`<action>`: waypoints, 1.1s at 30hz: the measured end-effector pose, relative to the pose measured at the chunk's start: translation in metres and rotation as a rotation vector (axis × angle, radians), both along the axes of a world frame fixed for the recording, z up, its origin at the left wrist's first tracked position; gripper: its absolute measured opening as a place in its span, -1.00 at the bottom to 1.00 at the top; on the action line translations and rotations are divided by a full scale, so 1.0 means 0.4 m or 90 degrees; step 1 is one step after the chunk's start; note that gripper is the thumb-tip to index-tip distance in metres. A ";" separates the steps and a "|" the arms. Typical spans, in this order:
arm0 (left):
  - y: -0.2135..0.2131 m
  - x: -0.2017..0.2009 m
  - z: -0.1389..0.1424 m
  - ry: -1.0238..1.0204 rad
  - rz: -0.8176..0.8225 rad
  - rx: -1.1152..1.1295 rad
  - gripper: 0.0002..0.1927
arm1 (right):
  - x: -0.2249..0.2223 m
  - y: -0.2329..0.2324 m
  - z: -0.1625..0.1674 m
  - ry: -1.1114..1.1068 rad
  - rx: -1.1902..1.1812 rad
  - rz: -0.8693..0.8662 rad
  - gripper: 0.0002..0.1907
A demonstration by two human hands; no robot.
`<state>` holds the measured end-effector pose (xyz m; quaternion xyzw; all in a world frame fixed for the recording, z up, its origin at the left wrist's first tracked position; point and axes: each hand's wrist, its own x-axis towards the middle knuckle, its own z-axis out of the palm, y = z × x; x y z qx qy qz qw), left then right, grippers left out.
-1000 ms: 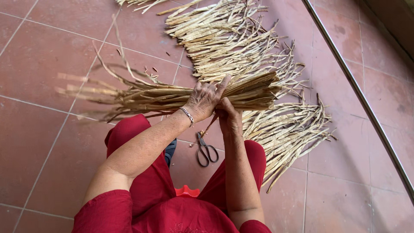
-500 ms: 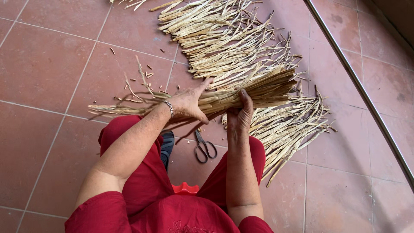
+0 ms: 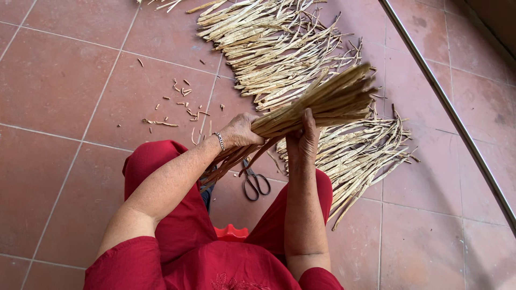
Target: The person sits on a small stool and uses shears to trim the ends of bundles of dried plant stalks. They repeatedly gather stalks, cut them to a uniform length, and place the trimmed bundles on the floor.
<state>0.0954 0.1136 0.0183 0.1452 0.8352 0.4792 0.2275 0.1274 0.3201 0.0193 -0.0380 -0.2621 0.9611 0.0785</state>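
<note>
Since half a second ago the bundle of dried strips [image 3: 317, 104] has swung round: its free end, then pointing toward 3 o'clock, now tilts up toward 2 o'clock, and the loose tails that trailed out at 9 o'clock have come in below the wrists.

Both hands have hold of it. The left hand [image 3: 239, 131] is wrapped over the bundle from the 9 o'clock side, fingers curled shut round it, a bracelet on the wrist. The right hand [image 3: 303, 140] presses on it from 6 o'clock, fingers extended upward along the stalks, closed against them rather than fully encircling (thumb hidden behind the bundle).

By the look of it, the bundle is light and dry, each strip springy yet brittle, and the strips are likely to slide past one another, so a firm hold near the middle, where both hands sit, suits it best. It extends past the grip to 2 o'clock, tails hanging toward 7 o'clock.

Below the hands, scissors [image 3: 255, 182] lie on the tiled floor [image 3: 59, 80]; more strips are spread in piles [image 3: 279, 48] at 12 and 3 o'clock.
</note>
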 end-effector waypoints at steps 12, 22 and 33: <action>0.038 0.042 0.098 -0.030 -0.038 0.104 -0.46 | 0.008 -0.028 0.050 -0.028 0.102 -0.134 -0.52; 0.065 0.037 0.046 -0.058 -0.012 0.107 -0.51 | 0.011 -0.038 0.061 -0.021 0.109 -0.135 -0.43; 0.054 -0.003 -0.015 -0.022 0.020 0.213 -0.40 | -0.010 -0.002 0.034 -0.021 0.040 -0.086 -0.35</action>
